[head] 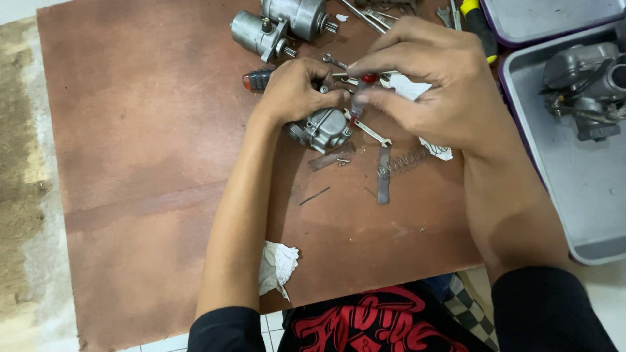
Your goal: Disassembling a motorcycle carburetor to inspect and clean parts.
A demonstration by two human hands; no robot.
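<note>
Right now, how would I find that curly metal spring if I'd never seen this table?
Start at the brown board. Under the right hand, by a white rag, lies the spring, beside a flat dark metal strip. It is the only coiled thing; the small wrench nearby is flat and smooth.

The left hand (297, 88) is covering the top of a grey metal engine part (323, 129), and a black-handled tool with a red end (255, 80) is disappearing behind its knuckles. The right hand (427, 81) is hiding most of a white rag (407, 87) and one end of a coiled spring (405, 161). What the fingers (365, 65) are pinching, something small with a red tip (370, 79), is too small to make out. The picture's top edge is cutting off a grey motor (297, 16) and a yellow-handled tool (477, 23); the right edge is cropping a grey tray (574, 195).
</note>
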